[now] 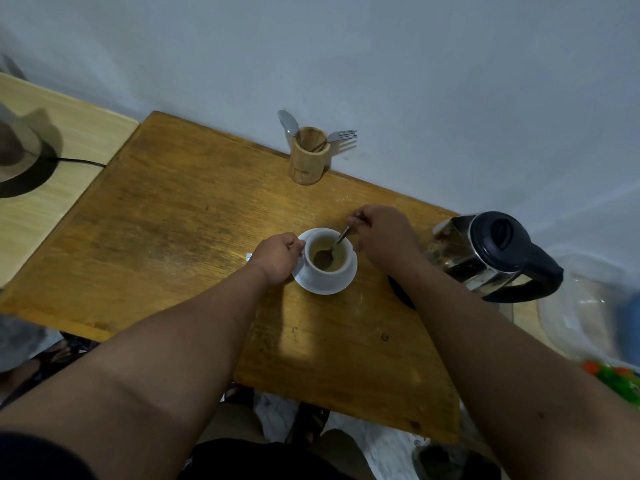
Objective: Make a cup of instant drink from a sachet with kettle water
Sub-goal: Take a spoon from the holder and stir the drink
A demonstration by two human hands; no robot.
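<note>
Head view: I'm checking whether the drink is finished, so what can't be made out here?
- Sachet: only a white corner shows behind the left hand.
- Cup handle: covered by the left hand.
- Spoon bowl: sunk in the murky drink; undissolved powder cannot be judged.
- Kettle base: hidden by the right forearm.
- Clear container at the right edge: blurred, cut off.

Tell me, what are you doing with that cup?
A person is stirring a drink. The right hand holds a spoon dipped in the light brown liquid in a white cup, which sits on a saucer. The left hand steadies the cup at its side. A kettle stands on the wooden table just to the right.
</note>
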